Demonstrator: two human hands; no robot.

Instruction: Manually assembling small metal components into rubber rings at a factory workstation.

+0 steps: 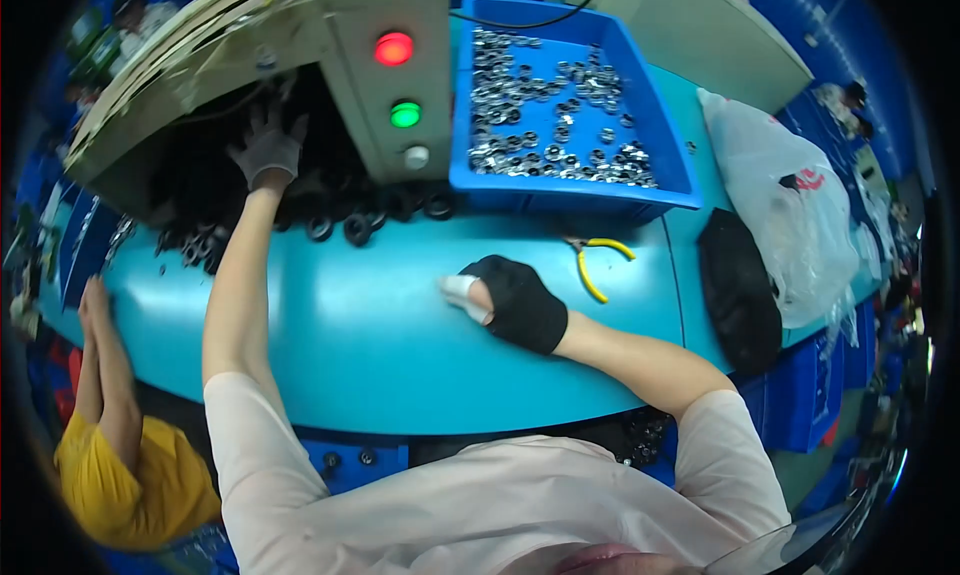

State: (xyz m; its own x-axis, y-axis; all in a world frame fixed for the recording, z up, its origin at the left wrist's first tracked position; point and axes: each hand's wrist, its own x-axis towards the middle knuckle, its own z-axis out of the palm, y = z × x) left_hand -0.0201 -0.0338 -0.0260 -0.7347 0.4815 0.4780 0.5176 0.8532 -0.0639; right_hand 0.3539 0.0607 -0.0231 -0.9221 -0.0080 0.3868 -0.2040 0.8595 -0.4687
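Observation:
My left hand [268, 153], in a thin white glove, reaches into the dark opening of a beige cabinet [350, 85]. Its fingers are spread over dark parts, with nothing seen in them. Black rings [357, 229] spill out along the foot of the opening. Over the middle of the table is my right hand [515, 305], in a black fingerless glove with white coverings on the fingers. These fingers are drawn together and partly blurred; whatever they hold, if anything, is hidden. Yellow-handled pliers [600, 265] lie to the right of this hand.
A blue tray [575, 195] of shiny metal rings stands at the back of the turquoise table [400, 375]. A red light [393, 48] and a green light [405, 115] glow on the cabinet. At right are a white plastic bag [780, 195] and a black pouch [738, 290]. Someone in yellow [140, 485] sits at left.

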